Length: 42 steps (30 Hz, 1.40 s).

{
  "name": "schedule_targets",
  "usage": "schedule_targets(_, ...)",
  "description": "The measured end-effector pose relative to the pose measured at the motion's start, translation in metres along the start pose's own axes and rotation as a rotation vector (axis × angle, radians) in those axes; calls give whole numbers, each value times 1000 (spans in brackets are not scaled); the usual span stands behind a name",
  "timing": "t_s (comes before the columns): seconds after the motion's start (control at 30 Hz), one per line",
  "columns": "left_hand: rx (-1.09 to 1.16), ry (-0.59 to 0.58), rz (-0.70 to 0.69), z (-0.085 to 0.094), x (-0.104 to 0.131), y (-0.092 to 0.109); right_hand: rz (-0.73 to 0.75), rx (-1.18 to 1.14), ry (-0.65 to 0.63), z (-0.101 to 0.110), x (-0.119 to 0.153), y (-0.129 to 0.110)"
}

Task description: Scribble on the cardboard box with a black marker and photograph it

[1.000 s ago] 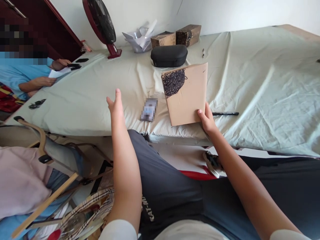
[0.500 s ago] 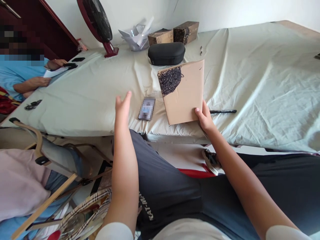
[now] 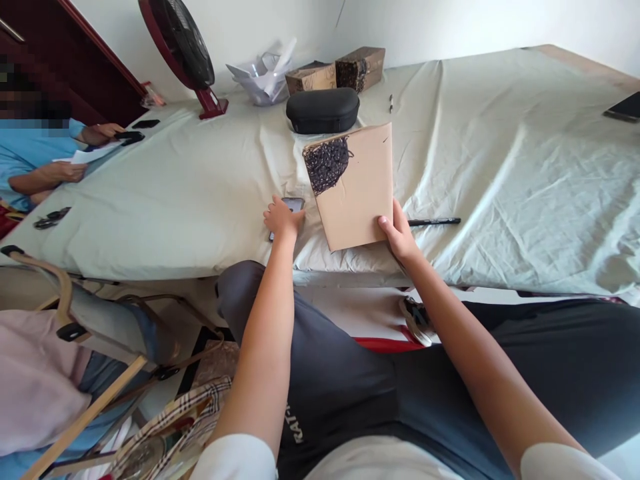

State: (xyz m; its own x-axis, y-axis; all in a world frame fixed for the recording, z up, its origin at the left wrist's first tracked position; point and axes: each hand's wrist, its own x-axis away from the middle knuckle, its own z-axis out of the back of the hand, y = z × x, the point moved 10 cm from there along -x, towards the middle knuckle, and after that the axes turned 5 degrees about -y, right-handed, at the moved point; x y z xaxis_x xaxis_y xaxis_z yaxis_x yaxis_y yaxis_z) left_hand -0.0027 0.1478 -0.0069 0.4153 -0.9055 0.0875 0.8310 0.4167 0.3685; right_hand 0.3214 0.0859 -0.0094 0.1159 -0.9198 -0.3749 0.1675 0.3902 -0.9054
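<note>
My right hand [image 3: 397, 233] is closed on the lower right edge of a cardboard box [image 3: 357, 200], thumb on its face and fingers behind. The box is tilted up above the cloth-covered table. A patch of dense black scribble [image 3: 327, 163] fills its upper left corner, and a small black tick mark is at its upper right. My left hand [image 3: 283, 218] lies over a phone [image 3: 294, 204], thumb at the right side and fingers at the left, seemingly gripping it. Part of the phone's screen is covered by the hand. Beside my right hand lies a black pen [image 3: 435, 221].
Behind the box sit a black case [image 3: 323, 111], two scribbled cardboard boxes [image 3: 360, 69], a clear plastic basket [image 3: 263, 87] and a fan [image 3: 213, 105]. Another phone [image 3: 627, 108] lies far right. At the left, a person in blue [image 3: 30, 157] holds paper. A chair [image 3: 105, 320] stands lower left.
My left hand has come down and rightward from open air onto the phone, which has shifted slightly right. My right hand keeps the box in nearly the same pose. The view has turned slightly right.
</note>
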Motion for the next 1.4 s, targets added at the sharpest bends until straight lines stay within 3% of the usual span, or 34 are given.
schedule_targets(0.17, 36, -16, 26, 10, 1, 0, -11, -5, -10, -1, 1, 2)
schedule_targets(0.27, 110, 117, 32, 43, 8, -6, -23, -26, 2, 0, 2, 4)
schedule_targets(0.37, 216, 311, -61, 83, 19, -16, -40, -41, 2, 0, 2, 7)
schedule_targets(0.47, 303, 348, -108, 98, 23, -34, -42, -41, -2, -1, 1, 7)
schedule_targets(0.6, 277, 231, -110, 83, 14, -39, -33, -62, -3, -1, 1, 6)
schedule_targets(0.77, -13, -56, -27, 27, 2, -15, -49, -59, -6, -1, 1, 9)
schedule_targets(0.87, -49, -96, 5, 7, 0, -2, -55, -63, 2, -1, 2, 9)
schedule_targets(1.03, -20, -90, 0, 5, -5, 4, -54, -61, -25, -3, 3, 5)
schedule_targets(1.17, 2, -37, -57, 18, 0, 5, -62, -56, -25, -4, 1, 4)
schedule_targets(1.27, 367, 11, -287, 26, 14, 19, -68, -91, -33, -7, 2, 7)
schedule_targets(1.4, 1090, -313, -600, 13, 41, 46, -99, -196, -51, -7, 4, 13)
